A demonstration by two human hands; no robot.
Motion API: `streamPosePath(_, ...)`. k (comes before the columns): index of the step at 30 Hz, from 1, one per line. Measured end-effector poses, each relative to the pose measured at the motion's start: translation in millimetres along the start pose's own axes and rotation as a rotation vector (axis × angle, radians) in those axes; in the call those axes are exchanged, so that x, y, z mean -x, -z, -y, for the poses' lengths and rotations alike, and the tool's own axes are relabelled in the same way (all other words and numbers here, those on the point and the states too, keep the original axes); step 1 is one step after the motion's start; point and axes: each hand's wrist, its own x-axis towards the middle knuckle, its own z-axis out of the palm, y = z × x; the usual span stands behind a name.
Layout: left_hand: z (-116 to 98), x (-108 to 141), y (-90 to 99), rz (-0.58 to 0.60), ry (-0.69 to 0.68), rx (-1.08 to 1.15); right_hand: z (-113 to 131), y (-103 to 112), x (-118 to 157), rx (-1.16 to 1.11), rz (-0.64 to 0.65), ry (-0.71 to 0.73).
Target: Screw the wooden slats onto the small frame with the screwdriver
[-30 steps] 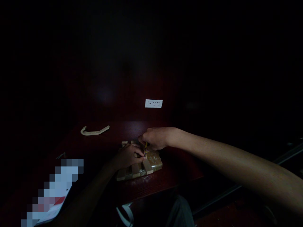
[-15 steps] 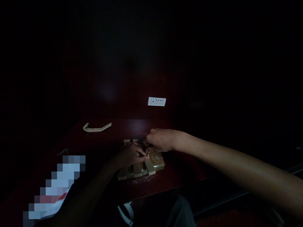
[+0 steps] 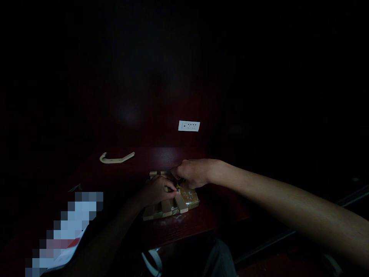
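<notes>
Several pale wooden slats (image 3: pixel 181 204) lie side by side over a brown, plastic-wrapped block (image 3: pixel 190 197) on the dark red table (image 3: pixel 198 223). My left hand (image 3: pixel 158 190) rests across the slats, thumb and forefinger pinched together at the rightmost slat; what sits between the fingertips is too small to name. Just right of those fingertips, my right hand (image 3: pixel 192 173) is closed around a slim thing, of which only a dark and yellowish bit shows below the fingers. Its kind is hidden by the hand and the dim light.
A curved, hook-ended pale wooden piece (image 3: pixel 115 160) lies at the back left of the table. Papers (image 3: pixel 66 257), partly pixelated, are at the left. A white socket panel (image 3: pixel 188 126) is on the dark wall. The table's front edge runs below the slats.
The view has shifted slightly. My right hand has turned a little, and more of the yellowish bit shows beneath it. My left hand keeps its pinch on the slats.
</notes>
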Motion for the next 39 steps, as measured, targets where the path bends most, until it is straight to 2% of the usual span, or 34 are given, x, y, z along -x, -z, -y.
streamPosePath(7, 3, -1, -2.6, 0.006, 0.017, 0.02, 0, -2, 4, 0.075, -0.088, 0.007)
streamPosePath(16, -5, 1, 2.7, 0.003, -0.008, -0.022, -9, -10, 1, 0.048, -0.105, 0.03)
streamPosePath(24, 3, 0, -1.2, 0.008, -0.007, -0.008, -7, -8, 2, 0.038, -0.083, -0.007)
streamPosePath(31, 4, -1, -2.4, -0.048, -0.091, -0.009, -15, -8, 0, 0.006, -0.087, 0.03)
streamPosePath(39, 3, -1, -1.2, -0.03, -0.024, -0.029, -7, -4, -1, 0.031, -0.028, -0.02)
